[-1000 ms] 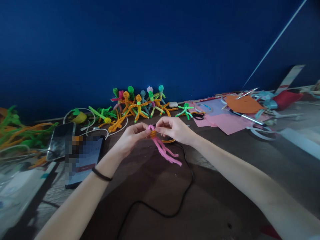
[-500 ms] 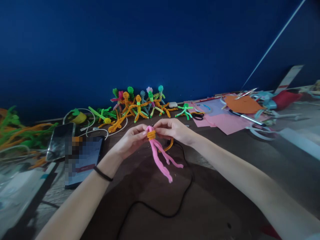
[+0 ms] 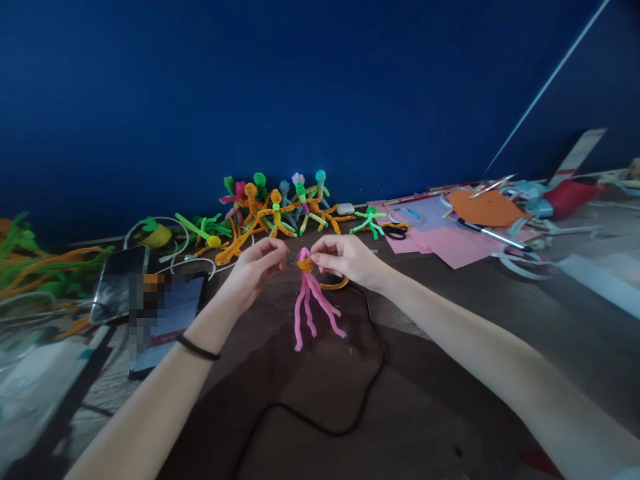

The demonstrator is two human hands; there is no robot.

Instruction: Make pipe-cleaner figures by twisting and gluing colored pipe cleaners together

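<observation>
Right hand (image 3: 345, 260) has the pink-and-orange pipe-cleaner figure (image 3: 305, 265) pinched above the tabletop (image 3: 430, 407); left hand (image 3: 255, 270) is just beside it, can't tell if its fingertips touch. Black cable (image 3: 338, 434) clutters the near side, pipe-cleaner dolls (image 3: 276, 208) crowd behind.

- The right hand (image 3: 353, 261) hides part of the orange pipe cleaner (image 3: 336, 287); its exact pinch on the pink pipe-cleaner bundle (image 3: 311, 290) can't be made out.
- Whether the left hand (image 3: 253, 272) holds anything is too small to tell.
- Pixelation masks part of the nearer smartphone (image 3: 175, 327).
- Green and orange pipe cleaners (image 3: 50, 270) blur, cut by the left edge.
- The black cable (image 3: 320, 430) leaves through the bottom edge.
- A dim red object (image 3: 540, 461), partly behind the right forearm (image 3: 480, 340), is unidentifiable.
</observation>
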